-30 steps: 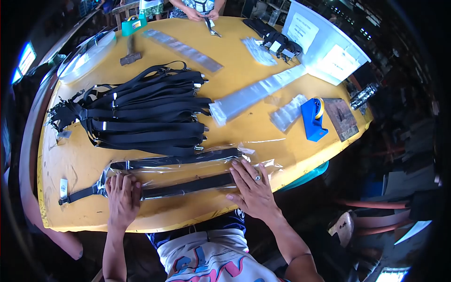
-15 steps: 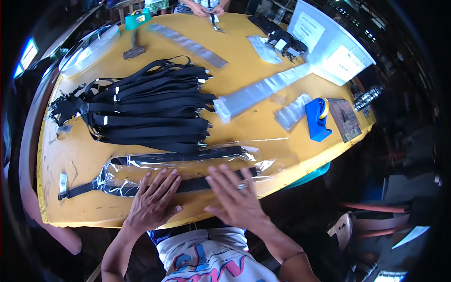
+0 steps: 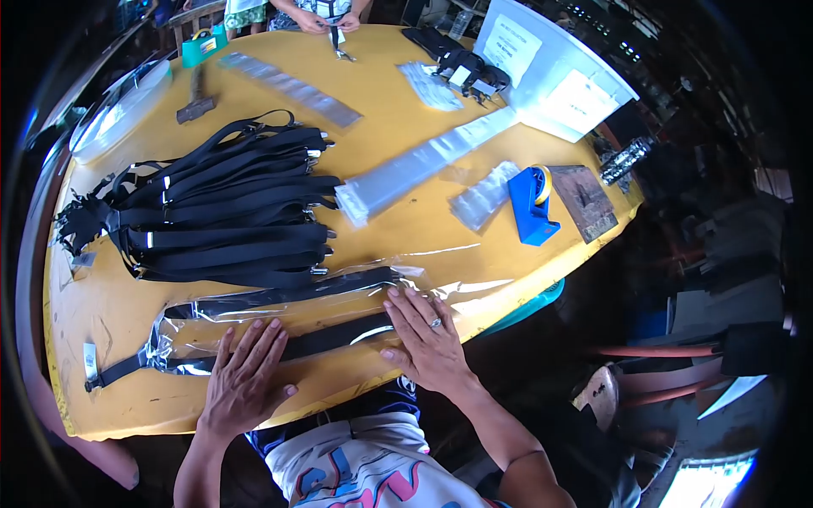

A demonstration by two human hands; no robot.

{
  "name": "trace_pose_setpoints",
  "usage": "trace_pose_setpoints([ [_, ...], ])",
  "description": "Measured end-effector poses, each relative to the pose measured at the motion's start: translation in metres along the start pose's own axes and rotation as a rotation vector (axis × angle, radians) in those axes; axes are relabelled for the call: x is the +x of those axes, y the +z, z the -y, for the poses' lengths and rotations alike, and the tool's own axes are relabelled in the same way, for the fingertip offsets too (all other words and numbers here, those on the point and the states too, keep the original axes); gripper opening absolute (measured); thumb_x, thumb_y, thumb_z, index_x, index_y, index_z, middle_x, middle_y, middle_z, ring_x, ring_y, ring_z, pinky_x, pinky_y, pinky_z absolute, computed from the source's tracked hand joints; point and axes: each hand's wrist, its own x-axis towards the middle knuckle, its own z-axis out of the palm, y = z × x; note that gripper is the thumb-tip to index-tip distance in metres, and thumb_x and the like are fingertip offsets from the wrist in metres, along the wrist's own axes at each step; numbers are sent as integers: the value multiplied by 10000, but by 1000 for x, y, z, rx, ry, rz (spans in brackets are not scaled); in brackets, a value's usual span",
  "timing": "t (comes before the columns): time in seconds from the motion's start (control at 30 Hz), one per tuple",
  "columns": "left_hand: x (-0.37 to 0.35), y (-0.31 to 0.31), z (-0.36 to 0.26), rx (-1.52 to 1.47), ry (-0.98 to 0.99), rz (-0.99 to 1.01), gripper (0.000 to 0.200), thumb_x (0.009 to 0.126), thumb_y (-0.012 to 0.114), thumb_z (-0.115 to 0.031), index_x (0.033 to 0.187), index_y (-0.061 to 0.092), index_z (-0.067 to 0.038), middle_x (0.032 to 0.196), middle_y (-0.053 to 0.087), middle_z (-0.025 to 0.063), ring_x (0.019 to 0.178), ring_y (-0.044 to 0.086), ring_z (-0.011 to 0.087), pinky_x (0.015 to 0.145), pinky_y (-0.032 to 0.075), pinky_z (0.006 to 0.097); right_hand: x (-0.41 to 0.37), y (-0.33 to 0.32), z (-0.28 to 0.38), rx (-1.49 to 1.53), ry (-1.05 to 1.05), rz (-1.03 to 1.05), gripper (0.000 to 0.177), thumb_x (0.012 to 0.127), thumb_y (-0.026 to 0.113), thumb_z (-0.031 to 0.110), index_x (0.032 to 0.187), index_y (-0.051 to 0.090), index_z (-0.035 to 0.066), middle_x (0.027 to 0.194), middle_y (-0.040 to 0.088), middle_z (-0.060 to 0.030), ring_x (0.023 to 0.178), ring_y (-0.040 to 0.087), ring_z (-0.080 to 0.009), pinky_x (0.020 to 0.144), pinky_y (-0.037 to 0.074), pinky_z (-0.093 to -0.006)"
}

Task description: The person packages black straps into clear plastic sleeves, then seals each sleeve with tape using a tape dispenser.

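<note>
A pair of black suspenders point(image 3: 339, 336) lies on the table nearest me, mostly inside a clear plastic sleeve point(image 3: 246, 331). Its joined end, with a white tag point(image 3: 90, 361), sticks out at the left. My left hand point(image 3: 241, 385) rests palm down with fingers spread over the lower strap. At the sleeve's right end, my right hand point(image 3: 429, 340) lies flat, fingers stretched out, a ring on one finger. Neither hand grips anything. Just beyond is a large bundle of black suspenders point(image 3: 229, 203) with metal clips at the right ends.
Clear plastic sleeves point(image 3: 432, 161) lie mid-table, near a blue tape dispenser point(image 3: 532, 207) and a dark plate point(image 3: 584, 203). A hammer point(image 3: 196, 108), a green tape dispenser point(image 3: 203, 47) and a white bin point(image 3: 550, 72) stand farther back. Across the table, another person's hands point(image 3: 330, 23) hold a strap.
My right hand has slid right along the sleeve to its end and now lies still. My left hand stays about where it was on the sleeve. The whole view has shifted.
</note>
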Motion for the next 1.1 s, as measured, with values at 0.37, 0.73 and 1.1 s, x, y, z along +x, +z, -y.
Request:
trace_pose_setpoints([
  [0.37,-8,1,3,-142,45,-222,822,934,789,-393,1604,445,-62,1663,441,153,1556,396,352,1265,286,543,5,-30,-2,194,77,-191,721,1017,641,473,1537,502,-7,1671,426,-151,1586,336,-325,1270,198,-583],
  [0.73,47,-6,1,-67,43,-19,850,1028,563,-591,1649,348,-51,1724,329,157,1606,280,358,1298,197,551,61,9,30,27,20,-113,822,1053,482,638,1557,486,-11,1653,457,-151,1529,432,-292,1271,265,-522],
  [1.1,48,-7,-1,-79,32,6,883,1015,562,-619,1654,338,-52,1730,320,145,1612,267,355,1304,189,548,44,-14,-31,224,327,78,841,1086,403,637,1652,326,20,1721,347,-140,1623,251,-300,1318,171,-502],
])
